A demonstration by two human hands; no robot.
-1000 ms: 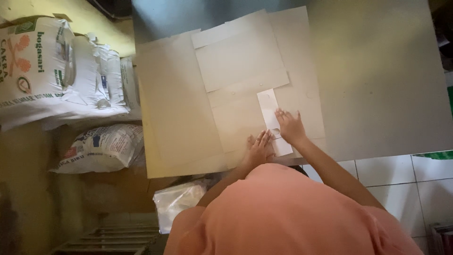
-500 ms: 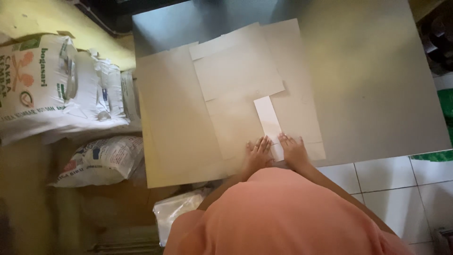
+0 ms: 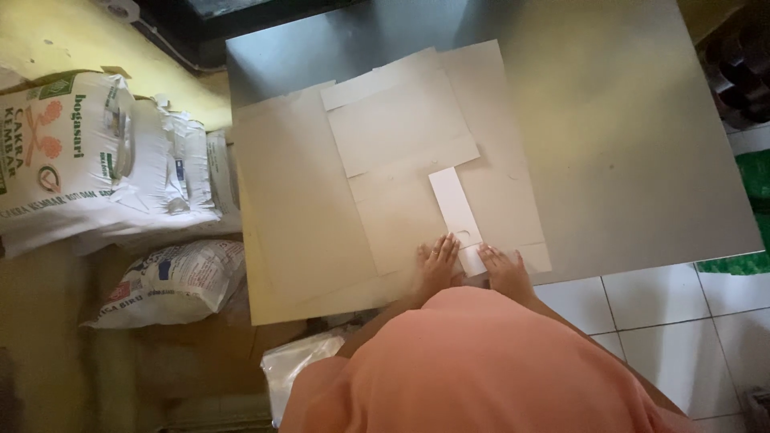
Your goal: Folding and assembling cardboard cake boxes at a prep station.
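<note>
A: What is the work surface like?

B: A grey metal tabletop [image 3: 642, 144], smooth and dull, with soft light across its far half. Flat sheets of pale cardboard [image 3: 297, 208] cover its near left part, stacked and overlapping, one sheet hanging past the tabletop's near edge.

A: And the hands?

B: Both lie at the near edge of the cardboard. The left hand [image 3: 437, 261] rests flat, fingers spread and pressing down, just left of a narrow white paper strip [image 3: 455, 210]. The right hand [image 3: 501, 269] lies palm down too, fingers loosely extended, touching the strip's near end. Neither grips anything.

A: Where does the strip sit?

B: On top of the cardboard, running from its middle back to the hands, slightly slanted.

A: The room around the tabletop?

B: Left of it, large white printed sacks [image 3: 72, 160] are piled on the floor, and a smaller filled sack [image 3: 172, 281] lies nearer. A clear plastic bag [image 3: 301, 373] sits below the tabletop's near edge. Right of the tabletop the floor is white tile [image 3: 682, 321], with something green [image 3: 746, 216] at the frame's edge. Beyond the sacks the wall is yellow [image 3: 96, 40]. The person wears a salmon-coloured top [image 3: 481, 369]
</note>
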